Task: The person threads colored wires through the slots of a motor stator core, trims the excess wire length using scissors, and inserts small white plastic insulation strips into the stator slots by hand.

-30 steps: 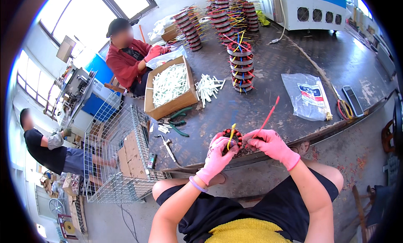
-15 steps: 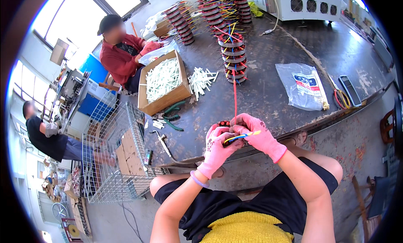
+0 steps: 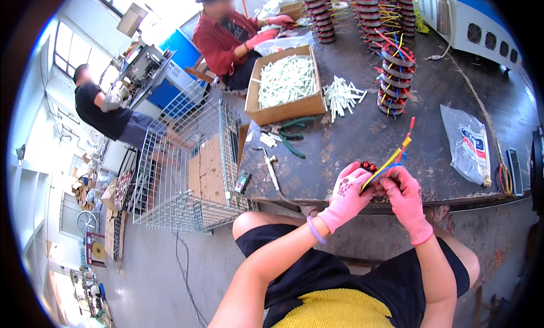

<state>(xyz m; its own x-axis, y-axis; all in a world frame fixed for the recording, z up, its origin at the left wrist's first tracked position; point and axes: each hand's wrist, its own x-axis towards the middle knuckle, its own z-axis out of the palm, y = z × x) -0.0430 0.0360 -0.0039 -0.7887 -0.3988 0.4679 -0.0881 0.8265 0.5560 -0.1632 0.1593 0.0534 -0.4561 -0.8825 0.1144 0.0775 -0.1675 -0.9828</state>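
Both of my hands wear pink gloves and meet at the table's front edge. In my left hand (image 3: 347, 195) is a ring-shaped motor stator (image 3: 368, 167) with red windings, mostly hidden by the fingers. Yellow (image 3: 392, 159), blue and red lead wires stick up from it toward the far right; the red wire's tip (image 3: 412, 124) stands highest. My right hand (image 3: 407, 199) is closed at the stator's right side, thumb and fingers pinched together near the wire bases. Whether it grips a wire or the stator's rim is hidden.
Stacked stators (image 3: 396, 81) stand farther back on the dark table (image 3: 351, 138). A carton (image 3: 289, 109) of white tubes, green-handled pliers (image 3: 293, 138), a small torch (image 3: 271, 168) and a plastic bag (image 3: 467, 146) lie around. A wire cage (image 3: 187, 197) stands left; a co-worker (image 3: 226, 39) sits beyond.
My view has swung left, shifting the scene rightward. The red wire no longer stretches straight away; the yellow and blue wires now point up. My right hand has moved down the stator's right side.
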